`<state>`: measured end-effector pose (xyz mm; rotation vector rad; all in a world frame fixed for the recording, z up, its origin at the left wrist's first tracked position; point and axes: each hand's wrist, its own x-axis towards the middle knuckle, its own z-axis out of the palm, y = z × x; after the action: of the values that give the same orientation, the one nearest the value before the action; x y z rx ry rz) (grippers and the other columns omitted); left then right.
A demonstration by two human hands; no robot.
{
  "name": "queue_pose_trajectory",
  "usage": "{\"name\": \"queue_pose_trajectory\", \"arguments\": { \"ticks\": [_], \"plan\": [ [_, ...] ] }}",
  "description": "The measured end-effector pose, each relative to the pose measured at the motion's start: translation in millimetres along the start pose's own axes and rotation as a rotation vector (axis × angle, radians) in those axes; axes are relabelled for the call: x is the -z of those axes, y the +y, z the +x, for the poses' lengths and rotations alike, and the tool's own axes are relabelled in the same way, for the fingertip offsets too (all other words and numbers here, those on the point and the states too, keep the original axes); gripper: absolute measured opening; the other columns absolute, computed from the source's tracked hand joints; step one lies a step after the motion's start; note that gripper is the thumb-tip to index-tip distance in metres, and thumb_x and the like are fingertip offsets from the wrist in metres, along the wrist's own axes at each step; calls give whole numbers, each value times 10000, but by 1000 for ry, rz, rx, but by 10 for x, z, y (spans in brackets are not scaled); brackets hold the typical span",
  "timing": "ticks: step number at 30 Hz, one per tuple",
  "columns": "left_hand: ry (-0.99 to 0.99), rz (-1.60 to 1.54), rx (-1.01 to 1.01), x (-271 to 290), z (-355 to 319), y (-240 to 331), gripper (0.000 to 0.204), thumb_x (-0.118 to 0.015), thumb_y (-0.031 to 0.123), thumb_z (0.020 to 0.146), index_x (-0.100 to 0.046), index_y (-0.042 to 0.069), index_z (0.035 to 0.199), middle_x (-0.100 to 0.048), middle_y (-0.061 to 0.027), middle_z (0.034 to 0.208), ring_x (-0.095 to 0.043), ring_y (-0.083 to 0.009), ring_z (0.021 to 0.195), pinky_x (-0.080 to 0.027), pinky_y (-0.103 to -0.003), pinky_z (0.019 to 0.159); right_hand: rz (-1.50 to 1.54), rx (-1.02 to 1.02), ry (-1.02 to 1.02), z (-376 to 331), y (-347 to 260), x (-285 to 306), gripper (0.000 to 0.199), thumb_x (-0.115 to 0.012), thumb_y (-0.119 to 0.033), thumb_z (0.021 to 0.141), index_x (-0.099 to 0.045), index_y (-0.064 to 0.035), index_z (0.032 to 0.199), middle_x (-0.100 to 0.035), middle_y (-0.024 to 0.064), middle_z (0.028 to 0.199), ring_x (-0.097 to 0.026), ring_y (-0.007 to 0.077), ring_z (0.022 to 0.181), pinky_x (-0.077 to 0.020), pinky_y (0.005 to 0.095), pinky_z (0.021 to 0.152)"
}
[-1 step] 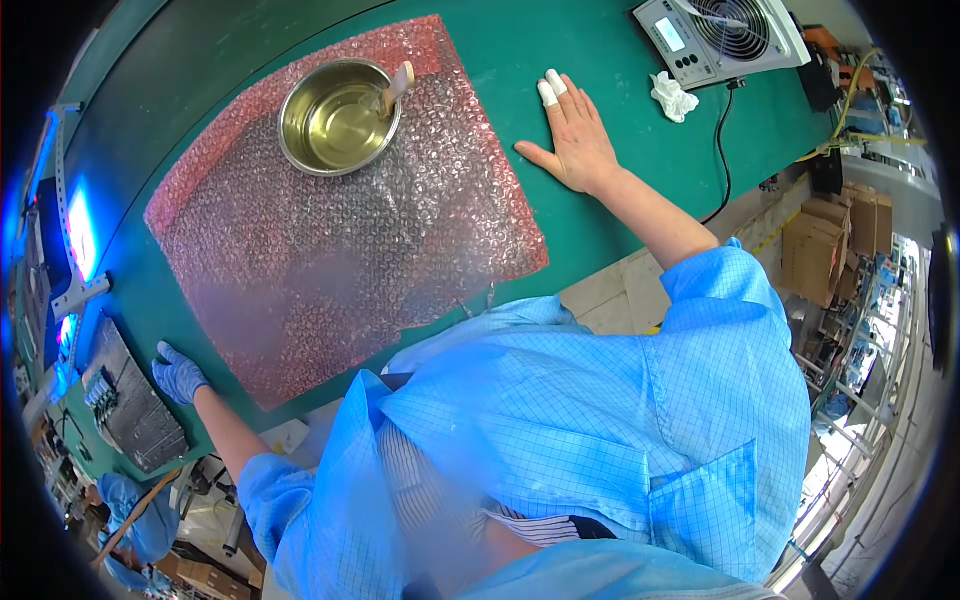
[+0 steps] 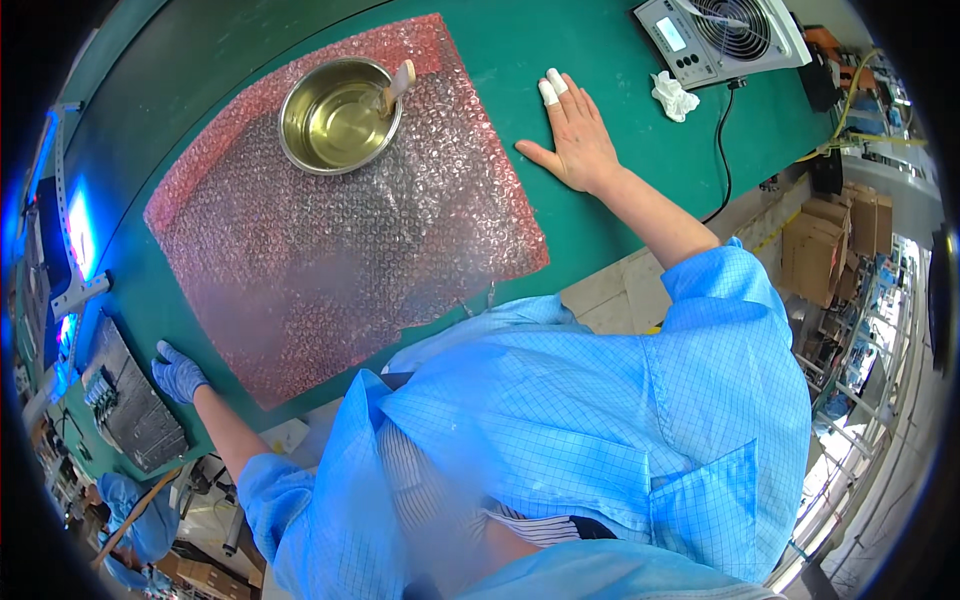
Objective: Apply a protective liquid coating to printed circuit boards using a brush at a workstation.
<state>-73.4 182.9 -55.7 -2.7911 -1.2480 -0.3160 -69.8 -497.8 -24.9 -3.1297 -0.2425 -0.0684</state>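
My right hand (image 2: 576, 140) lies flat on the green tabletop, to the right of a sheet of bubble wrap (image 2: 330, 250). Its fingers point away from me, the thumb stands apart, and white finger cots cover two fingertips. At the table's left, my left hand (image 2: 181, 376) wears a pale blue glove and rests on the surface with nothing in it. A dark flat board (image 2: 140, 415) lies just left of that hand. On the far part of the wrap stands a round metal bowl (image 2: 298, 155) of yellowish clear liquid. A brush with a pale handle (image 2: 402, 80) leans inside against its right rim.
A white fan unit (image 2: 690, 50) with a small display stands at the far right, its black cord (image 2: 724, 160) trailing over the table edge. Crumpled white tissue (image 2: 674, 97) lies near it. Cardboard boxes (image 2: 812, 250) sit beyond the right side. Another person in blue (image 2: 150, 520) is at lower left.
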Motion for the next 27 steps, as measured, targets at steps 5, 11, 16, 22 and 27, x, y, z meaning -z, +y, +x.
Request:
{"name": "queue_pose_trajectory", "arguments": {
  "ticks": [5,11,16,22,27],
  "plan": [
    [-72,-15,11,-4,36,-28,736,-347,616,841,-473,6,1233,-473,-161,1270,-440,-311,1163,-351,-399,964,-5,10,11,0,-6,-9,829,-434,-586,825,-236,22,1353,-226,189,1409,-183,316,1327,-157,416,1088],
    [97,-27,-64,-80,27,-73,701,-390,598,829,-543,-21,1122,-550,-220,1133,-514,-365,1037,-404,-427,879,-8,6,3,0,-15,0,830,-448,-579,818,-230,14,1356,-226,187,1408,-184,324,1326,-167,417,1085],
    [45,-48,-27,-19,-22,13,715,-372,604,836,-511,-10,1174,-511,-197,1200,-477,-343,1101,-374,-411,925,17,-6,5,-12,-11,-7,826,-457,-574,817,-231,10,1357,-222,190,1410,-188,329,1324,-182,421,1080],
    [-22,-21,16,50,-36,43,713,-358,596,848,-487,-1,1214,-484,-173,1250,-450,-318,1149,-353,-397,959,21,-1,10,-9,-16,-2,823,-467,-566,817,-231,8,1358,-220,191,1413,-194,333,1321,-186,421,1078],
    [-26,-4,-8,14,-26,-4,701,-359,591,849,-504,-5,1190,-507,-179,1216,-475,-323,1115,-370,-401,938,22,6,23,-11,-15,-10,815,-471,-559,819,-233,5,1358,-224,189,1412,-196,333,1321,-189,422,1075]
  ]
}}
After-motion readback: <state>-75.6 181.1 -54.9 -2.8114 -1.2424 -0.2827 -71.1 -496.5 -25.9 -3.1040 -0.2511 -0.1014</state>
